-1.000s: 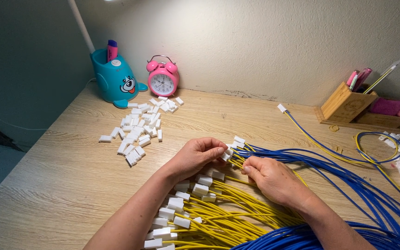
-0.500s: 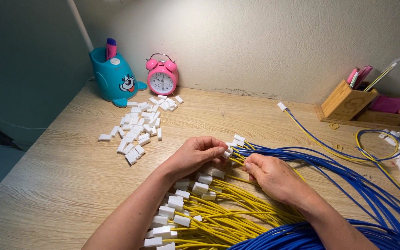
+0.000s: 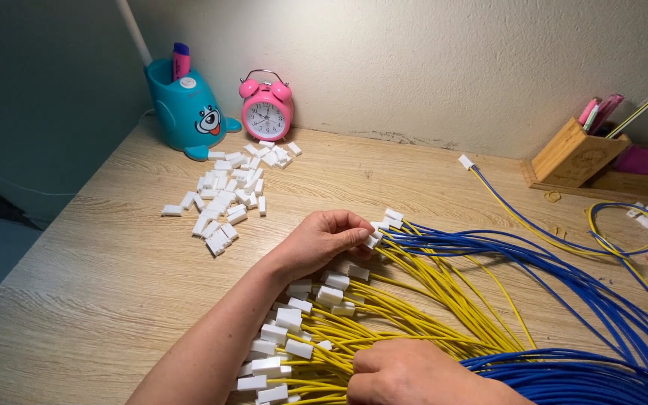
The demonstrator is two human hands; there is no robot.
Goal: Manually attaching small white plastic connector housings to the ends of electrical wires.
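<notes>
My left hand (image 3: 322, 240) pinches a small white plastic connector (image 3: 373, 240) at the end of a yellow wire, near the middle of the wooden desk. My right hand (image 3: 406, 373) rests low in the frame on a bundle of yellow wires (image 3: 414, 315), its fingers curled over them. Many yellow wires end in white connectors (image 3: 294, 330) fanned out below my left hand. A thick bundle of blue wires (image 3: 564, 300) runs to the right.
A pile of loose white connectors (image 3: 226, 195) lies at the left. A teal pen holder (image 3: 185, 109) and a pink alarm clock (image 3: 266, 112) stand by the wall. A wooden organiser (image 3: 579, 161) sits at the right, with a blue-yellow wire loop (image 3: 628, 229) nearby.
My right hand has moved away from the connector ends, down and toward me onto the yellow wire bundle. My left hand stays at the connector.
</notes>
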